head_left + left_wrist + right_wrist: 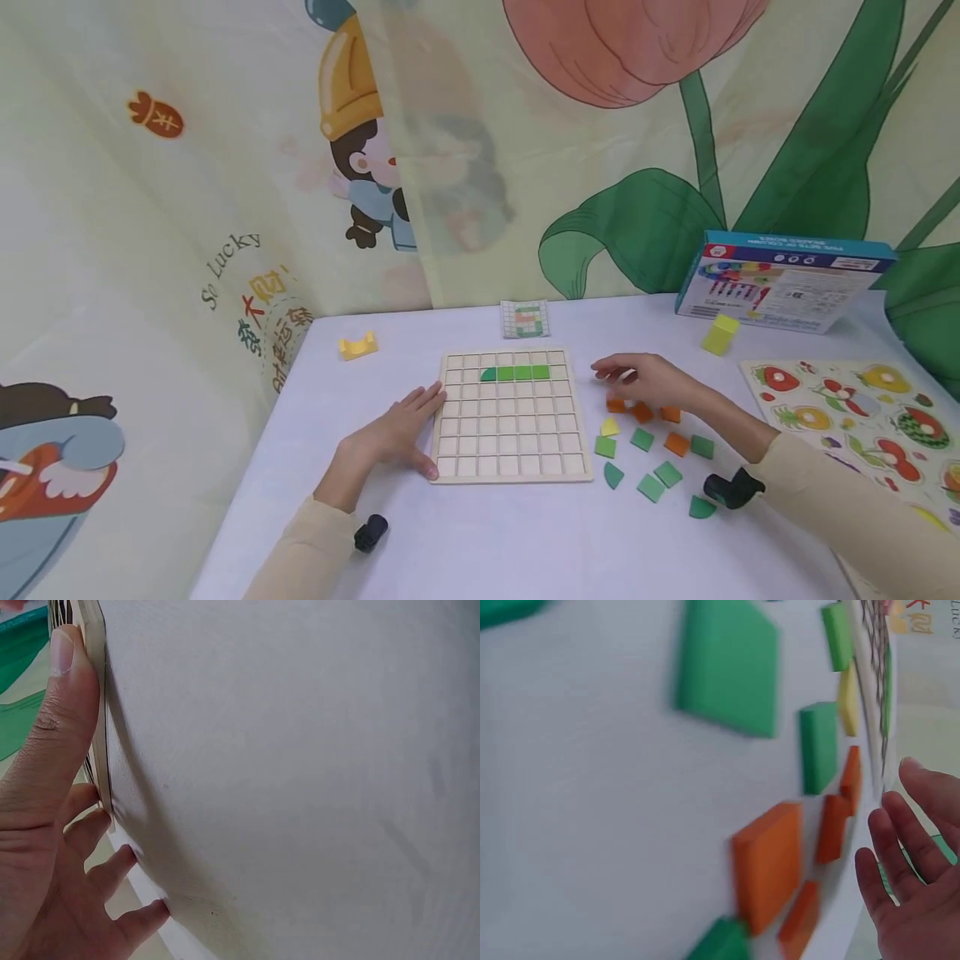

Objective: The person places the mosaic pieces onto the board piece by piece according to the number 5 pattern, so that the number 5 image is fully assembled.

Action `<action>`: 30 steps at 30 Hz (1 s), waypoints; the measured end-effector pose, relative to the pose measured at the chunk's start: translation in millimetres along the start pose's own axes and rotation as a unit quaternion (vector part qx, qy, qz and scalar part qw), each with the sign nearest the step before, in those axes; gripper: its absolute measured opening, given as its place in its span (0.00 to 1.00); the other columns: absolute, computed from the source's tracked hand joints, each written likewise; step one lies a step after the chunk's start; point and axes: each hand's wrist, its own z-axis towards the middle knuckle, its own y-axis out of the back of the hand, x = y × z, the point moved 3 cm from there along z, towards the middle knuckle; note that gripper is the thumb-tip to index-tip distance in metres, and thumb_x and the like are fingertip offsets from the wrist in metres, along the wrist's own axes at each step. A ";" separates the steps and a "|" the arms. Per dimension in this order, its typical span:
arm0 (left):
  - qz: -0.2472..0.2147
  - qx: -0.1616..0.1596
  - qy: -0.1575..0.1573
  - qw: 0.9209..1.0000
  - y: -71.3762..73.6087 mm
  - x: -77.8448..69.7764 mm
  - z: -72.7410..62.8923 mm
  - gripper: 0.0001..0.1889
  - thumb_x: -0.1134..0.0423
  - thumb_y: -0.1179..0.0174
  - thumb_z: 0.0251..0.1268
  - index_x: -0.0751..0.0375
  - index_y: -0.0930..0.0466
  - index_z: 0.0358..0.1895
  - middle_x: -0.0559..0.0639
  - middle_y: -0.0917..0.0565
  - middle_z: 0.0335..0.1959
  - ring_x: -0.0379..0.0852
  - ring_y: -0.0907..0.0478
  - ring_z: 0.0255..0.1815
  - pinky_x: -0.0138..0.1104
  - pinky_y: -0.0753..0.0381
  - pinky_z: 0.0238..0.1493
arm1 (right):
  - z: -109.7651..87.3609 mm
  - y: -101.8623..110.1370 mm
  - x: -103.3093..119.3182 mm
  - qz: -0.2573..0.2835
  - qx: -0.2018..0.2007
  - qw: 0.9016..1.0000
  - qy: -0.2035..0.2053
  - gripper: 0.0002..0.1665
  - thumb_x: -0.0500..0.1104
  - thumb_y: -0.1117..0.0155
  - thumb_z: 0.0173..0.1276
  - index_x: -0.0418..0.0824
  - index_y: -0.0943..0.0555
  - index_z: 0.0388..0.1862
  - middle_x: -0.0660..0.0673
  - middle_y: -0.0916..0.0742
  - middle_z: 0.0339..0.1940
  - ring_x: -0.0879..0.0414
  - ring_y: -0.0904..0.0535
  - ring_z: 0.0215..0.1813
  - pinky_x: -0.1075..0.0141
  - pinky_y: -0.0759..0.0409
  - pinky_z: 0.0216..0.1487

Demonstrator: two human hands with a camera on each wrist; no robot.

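Observation:
A wooden grid board (510, 429) lies flat on the table, with a row of green pieces (523, 372) in its upper part, a rounded one at the left end. My left hand (393, 429) rests at the board's left edge, fingers spread; its thumb (64, 697) lies along the rim in the left wrist view. To the right of the board my right hand (648, 379) hovers over the orange square tiles (642, 412), fingers loosely bent and nothing between them. Around there lie several green tiles (651, 487), a yellow piece (609, 427) and another orange tile (769, 866).
A patterned card (525, 319) lies behind the board. At the back left sits a yellow holder (358, 345). To the right are a yellow-green block (721, 334), a cardboard box (780, 279) and a fruit-picture sheet (825, 400). A printed curtain (465, 150) hangs behind the table.

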 end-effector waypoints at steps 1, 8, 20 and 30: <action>-0.002 0.000 -0.001 1.000 0.2 0.5 -0.7 0.63 0.51 0.21 0.35 0.60 0.52 0.77 0.51 0.56 0.81 0.58 0.60 0.81 0.56 0.54 0.78 | -4.0 -0.8 -3.7 0.000 0.002 1.000 -0.006 0.26 0.41 0.35 0.66 0.43 0.25 0.64 0.43 0.16 0.56 0.48 0.22 0.56 0.57 0.17 0.56; -0.005 0.001 -0.002 1.000 0.5 2.7 -1.7 0.63 0.50 0.21 0.35 0.59 0.52 0.78 0.51 0.57 0.81 0.58 0.61 0.81 0.55 0.55 0.79 | -16.1 -10.4 -12.5 -0.014 -0.008 1.000 0.000 0.27 0.40 0.32 0.63 0.43 0.23 0.62 0.43 0.17 0.56 0.50 0.23 0.55 0.53 0.19 0.60; -0.002 0.003 -0.001 1.000 0.0 1.1 -0.4 0.63 0.52 0.21 0.36 0.59 0.53 0.78 0.51 0.57 0.81 0.57 0.61 0.81 0.55 0.54 0.78 | -15.2 -15.2 -13.6 -0.038 -0.028 0.999 0.002 0.26 0.34 0.34 0.63 0.43 0.23 0.61 0.44 0.18 0.53 0.52 0.24 0.52 0.55 0.18 0.58; -0.007 0.002 -0.004 1.000 0.4 1.0 -2.4 0.63 0.52 0.21 0.35 0.60 0.52 0.78 0.52 0.57 0.81 0.58 0.60 0.81 0.56 0.54 0.78 | -5.5 -15.4 -1.2 -0.043 -0.039 0.998 0.008 0.26 0.34 0.35 0.64 0.43 0.23 0.62 0.46 0.16 0.51 0.53 0.23 0.51 0.55 0.18 0.57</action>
